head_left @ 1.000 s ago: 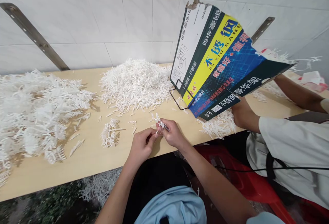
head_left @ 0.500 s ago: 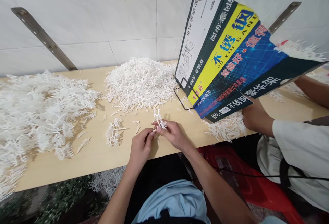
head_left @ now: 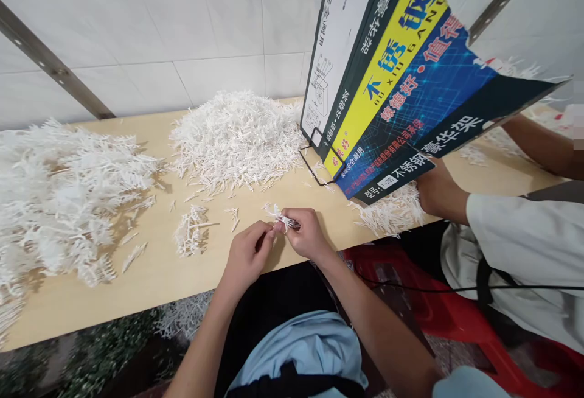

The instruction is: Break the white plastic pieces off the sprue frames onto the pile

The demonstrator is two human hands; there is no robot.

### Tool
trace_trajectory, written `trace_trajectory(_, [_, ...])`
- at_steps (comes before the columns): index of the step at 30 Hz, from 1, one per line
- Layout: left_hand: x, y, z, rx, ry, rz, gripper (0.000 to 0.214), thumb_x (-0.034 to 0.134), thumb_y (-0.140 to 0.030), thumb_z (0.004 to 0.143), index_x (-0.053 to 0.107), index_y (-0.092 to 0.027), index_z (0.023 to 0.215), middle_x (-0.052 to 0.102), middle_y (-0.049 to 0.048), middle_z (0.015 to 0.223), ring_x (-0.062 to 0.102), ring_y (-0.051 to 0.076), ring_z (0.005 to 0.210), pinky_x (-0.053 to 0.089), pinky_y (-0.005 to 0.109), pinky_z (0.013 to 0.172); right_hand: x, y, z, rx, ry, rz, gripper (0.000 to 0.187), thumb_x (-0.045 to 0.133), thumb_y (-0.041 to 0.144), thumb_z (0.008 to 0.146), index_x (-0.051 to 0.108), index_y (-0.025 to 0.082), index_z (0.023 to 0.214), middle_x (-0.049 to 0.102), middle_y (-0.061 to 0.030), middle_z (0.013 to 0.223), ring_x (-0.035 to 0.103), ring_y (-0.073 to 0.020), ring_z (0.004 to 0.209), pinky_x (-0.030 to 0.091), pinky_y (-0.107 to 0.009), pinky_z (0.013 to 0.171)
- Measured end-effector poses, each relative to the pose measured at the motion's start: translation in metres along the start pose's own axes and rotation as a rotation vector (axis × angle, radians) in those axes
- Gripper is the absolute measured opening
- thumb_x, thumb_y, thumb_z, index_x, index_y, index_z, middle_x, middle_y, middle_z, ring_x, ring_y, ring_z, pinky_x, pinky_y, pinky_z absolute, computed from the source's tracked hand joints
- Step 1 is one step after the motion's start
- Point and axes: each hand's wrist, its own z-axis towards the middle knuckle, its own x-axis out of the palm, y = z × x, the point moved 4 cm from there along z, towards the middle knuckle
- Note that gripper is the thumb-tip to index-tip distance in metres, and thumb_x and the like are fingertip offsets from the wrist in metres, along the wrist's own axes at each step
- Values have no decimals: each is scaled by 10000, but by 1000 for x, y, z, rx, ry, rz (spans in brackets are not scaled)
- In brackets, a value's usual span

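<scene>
Between my hands, just above the tabletop's front part, is a small white branched plastic piece point(head_left: 283, 220). My right hand point(head_left: 306, 235) is closed round it, with thin prongs sticking out past the fingertips. Thumb and forefinger of my left hand point(head_left: 250, 253) pinch at its left side; the exact spot they grip is partly hidden. A clump of similar white branched pieces point(head_left: 190, 230) lies left of my left hand. A few loose white prongs point(head_left: 233, 216) rest between that clump and my hands.
A large heap of white branched pieces point(head_left: 68, 185) covers the table's left side. Behind my hands sits a pile of short white prongs point(head_left: 237, 136). A printed cardboard sheet point(head_left: 387, 81) in a black wire stand point(head_left: 314, 164) rises at right. Beyond it, a co-worker's arm point(head_left: 440, 194) reaches over the table.
The view has shifted slightly right. The white branched piece has turned in my right hand, from standing upright to lying lower and leftward. My fingertips remain close together.
</scene>
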Motion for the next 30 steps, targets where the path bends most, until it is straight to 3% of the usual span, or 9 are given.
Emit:
trace_trajectory(4, [-2, -1, -2, 16, 119, -54, 313, 468, -315, 1036, 555, -197, 759, 537, -27, 700, 468, 122, 613, 375, 252, 631, -10, -16, 6, 90, -243, 115, 306, 606, 358, 928, 562, 190, 675, 489, 25, 620, 420, -123, 587, 337, -254, 569])
trace_trajectory(6, [-3, 2, -5, -18, 99, -89, 323, 489, -340, 1032, 567, -196, 753, 541, -29, 692, 470, 120, 611, 374, 250, 621, -10, -21, 9, 121, -309, 136, 316, 610, 411, 948, 595, 190, 723, 546, 12, 661, 465, -133, 615, 380, -256, 602])
trace_trajectory(10, [-5, 18, -6, -178, -133, -153, 283, 588, -444, 993, 677, -200, 879, 649, -15, 740, 576, 139, 657, 443, 252, 658, -1, -21, 11, 162, -138, 126, 330, 686, 455, 929, 666, 179, 748, 619, -4, 689, 524, -143, 644, 397, -263, 621])
trace_trajectory(15, [-5, 32, -5, -319, -364, -193, 322, 637, -457, 956, 722, -189, 1113, 778, 55, 956, 721, 199, 826, 555, 306, 802, -3, -20, 10, 232, -162, 351, 356, 690, 483, 923, 742, 168, 767, 658, -32, 703, 515, -141, 621, 407, -285, 617])
trace_trajectory(19, [-6, 24, -6, -225, -354, -127, 319, 578, -399, 985, 729, -191, 1173, 783, 91, 1168, 741, 226, 981, 570, 340, 888, -3, -22, 13, 245, -196, 474, 353, 697, 490, 903, 795, 167, 799, 708, -62, 736, 555, -155, 660, 416, -298, 632])
trace_trajectory(27, [-7, 22, 2, -307, -390, -89, 239, 629, -421, 946, 721, -211, 883, 744, 23, 807, 679, 188, 725, 526, 300, 721, 0, -22, 13, 276, -142, 480, 378, 698, 514, 885, 824, 163, 821, 746, -84, 740, 571, -168, 666, 446, -319, 649])
trace_trajectory(30, [-6, 22, 14, -309, -394, -107, 178, 656, -384, 916, 676, -212, 877, 722, 11, 800, 667, 177, 711, 519, 291, 708, 1, -21, 12, 269, -129, 458, 377, 692, 508, 891, 824, 160, 830, 751, -86, 745, 581, -169, 670, 444, -318, 651])
